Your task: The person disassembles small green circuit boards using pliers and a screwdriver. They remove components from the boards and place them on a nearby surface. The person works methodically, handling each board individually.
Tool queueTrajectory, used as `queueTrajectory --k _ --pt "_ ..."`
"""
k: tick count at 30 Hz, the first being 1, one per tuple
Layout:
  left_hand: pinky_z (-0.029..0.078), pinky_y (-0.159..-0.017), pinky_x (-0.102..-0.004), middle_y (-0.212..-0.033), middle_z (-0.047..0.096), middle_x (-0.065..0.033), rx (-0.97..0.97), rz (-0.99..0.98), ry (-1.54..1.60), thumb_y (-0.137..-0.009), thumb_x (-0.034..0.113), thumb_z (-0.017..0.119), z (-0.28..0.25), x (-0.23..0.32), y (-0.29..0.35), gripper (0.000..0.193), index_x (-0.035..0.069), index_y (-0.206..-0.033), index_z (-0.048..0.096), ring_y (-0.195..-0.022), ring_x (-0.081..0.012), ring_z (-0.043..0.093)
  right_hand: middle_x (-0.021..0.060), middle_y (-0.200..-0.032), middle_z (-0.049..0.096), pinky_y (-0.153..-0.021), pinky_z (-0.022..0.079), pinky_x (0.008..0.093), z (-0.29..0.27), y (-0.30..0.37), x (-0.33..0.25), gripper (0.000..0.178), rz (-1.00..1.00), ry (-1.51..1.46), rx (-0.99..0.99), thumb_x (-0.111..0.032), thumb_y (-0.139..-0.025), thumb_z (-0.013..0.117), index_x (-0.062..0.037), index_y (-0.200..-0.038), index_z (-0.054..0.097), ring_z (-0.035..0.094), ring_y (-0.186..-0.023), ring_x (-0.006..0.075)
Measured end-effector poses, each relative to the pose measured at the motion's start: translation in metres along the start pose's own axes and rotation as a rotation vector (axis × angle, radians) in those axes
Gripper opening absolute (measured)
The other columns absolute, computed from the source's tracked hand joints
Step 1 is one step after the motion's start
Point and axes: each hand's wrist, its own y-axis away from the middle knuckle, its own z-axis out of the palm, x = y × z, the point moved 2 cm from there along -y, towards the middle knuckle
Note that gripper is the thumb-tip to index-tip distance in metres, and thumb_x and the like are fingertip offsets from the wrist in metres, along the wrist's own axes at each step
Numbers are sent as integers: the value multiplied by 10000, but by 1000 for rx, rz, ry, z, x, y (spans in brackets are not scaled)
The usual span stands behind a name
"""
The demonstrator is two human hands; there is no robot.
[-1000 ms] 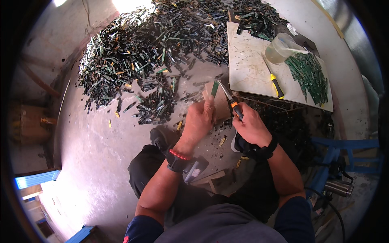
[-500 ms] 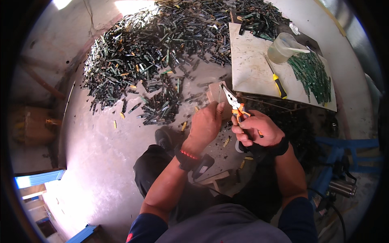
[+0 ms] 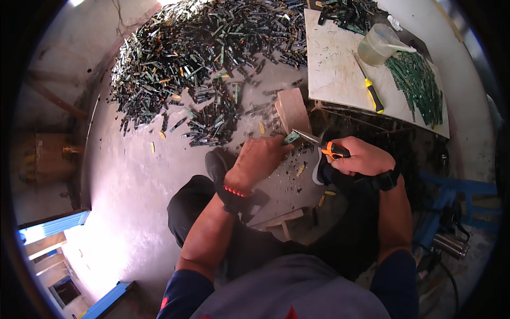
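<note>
Between the fingertips of my left hand point(image 3: 259, 160) is a small green circuit board strip point(image 3: 290, 139), held over the floor in front of me. My right hand point(image 3: 369, 156) is wrapped round the orange-and-black handles of a pair of pliers point(image 3: 328, 148). The plier jaws point left and reach the strip's right end; whether they grip it I cannot tell. Just beyond the strip stands a brown wooden block point(image 3: 295, 109). Small dark bits and a few yellow strips point(image 3: 301, 170) lie on the floor below my hands.
A large heap of dark strips point(image 3: 175, 74) spreads across the floor ahead. On a white board point(image 3: 334, 80) at right are a yellow-and-black screwdriver point(image 3: 374, 97), a plastic measuring jug point(image 3: 374, 50) and green strips point(image 3: 419, 87). Blue metal framing point(image 3: 441, 196) and a steel flask point(image 3: 450, 243) stand at right.
The pliers have swung from pointing up to pointing left, and their handles look closer together. My right hand has moved right and turned. The green strip's face now shows in my left hand.
</note>
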Motion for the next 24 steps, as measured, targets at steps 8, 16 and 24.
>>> queueTrajectory --k 8,16,24 --pt "478 -577 -462 -733 611 -199 70 -23 -59 -922 190 499 -24 -16 5 201 33 -879 616 -661 -372 620 117 -738 590 -656 457 324 12 -8 21 156 -102 312 166 -104 -781 589 15 -882 582 569 -676 220" --pt "481 -631 -369 -713 627 -136 -285 -297 538 -992 323 440 -41 18 -4 404 -13 -845 607 -653 -239 612 11 -777 554 -619 417 250 7 -26 20 197 -140 -317 246 -63 -793 561 1 -980 562 486 -675 83" --pt "464 -717 -306 -740 628 -71 -314 -409 1321 -1006 423 412 -40 21 -8 522 -7 -790 615 -718 -163 591 43 -856 592 -695 446 258 10 -28 16 277 -126 -153 119 -84 -802 527 3 -1062 565 528 -768 113"
